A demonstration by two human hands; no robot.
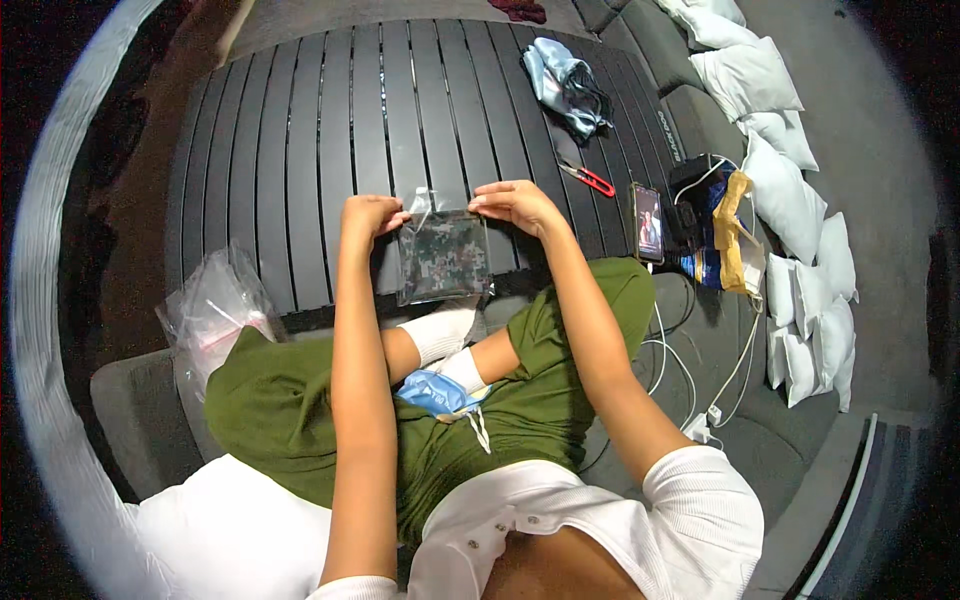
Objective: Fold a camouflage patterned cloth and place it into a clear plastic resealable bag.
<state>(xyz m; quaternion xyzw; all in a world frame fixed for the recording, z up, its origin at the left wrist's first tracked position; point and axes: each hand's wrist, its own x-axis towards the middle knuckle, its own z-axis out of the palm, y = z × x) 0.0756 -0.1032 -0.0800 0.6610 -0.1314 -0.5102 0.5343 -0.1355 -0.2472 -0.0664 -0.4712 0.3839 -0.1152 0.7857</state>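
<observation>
A folded camouflage cloth (445, 255) lies inside a clear plastic bag (428, 200) at the near edge of the slatted table, its lower end hanging toward my lap. My left hand (372, 217) pinches the bag near its upper left corner, fingers pressed together. At the upper right corner, my right hand (522, 207) grips the bag between thumb and fingertips. The bag's loose top flap sticks up between the two hands. In my lap rests a small shiny blue cloth item (437, 393) with a white string.
The dark slatted table (270, 170) carries crumpled blue and black satin cloth (566, 85), red-handled thread snips (590, 180) and a propped phone (648, 225). Clear plastic bags (222, 308) lie at left. A yellow and blue package (735, 235), white cables (690, 370) and several white pillows (785, 195) are at right.
</observation>
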